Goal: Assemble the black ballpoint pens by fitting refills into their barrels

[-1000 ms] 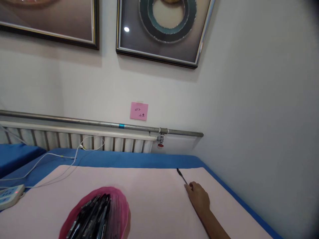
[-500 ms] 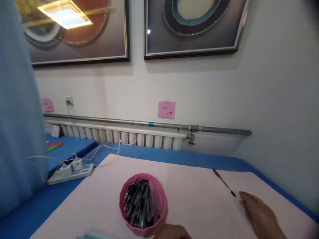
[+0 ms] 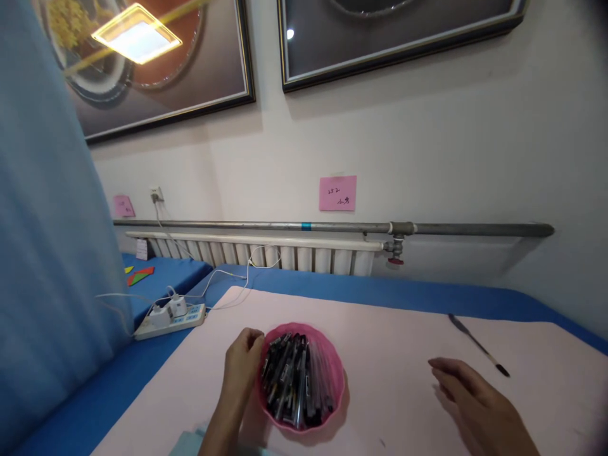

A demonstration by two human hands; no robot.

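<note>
in the head view we see our left hand (image 3: 242, 367) curled against the left rim of the pink cup (image 3: 332, 405), fingers wrapped onto its edge, gripping it; the cup stands on the pale pink mat (image 3: 389, 329) and is crammed with dark pens (image 3: 294, 380). our right hand (image 3: 475, 399) lies open and empty on the mat, fingers stretched out flat, near but not touching a single loose pen (image 3: 477, 345) that lies farther off to the right, toward the mat's far edge. we judge the main risk to be the cup: it is full and held only at one side of the rim, so a pull or a tilt could tip it and spill pens across the mat. the loose pen lies close to the blue edge (image 3: 427, 297), and a careless brush from the open hand could roll it off. a power strip (image 3: 171, 316) with trailing white cables (image 3: 223, 275) sits just off the mat's left corner, where a sweeping left forearm might snag them.
</note>
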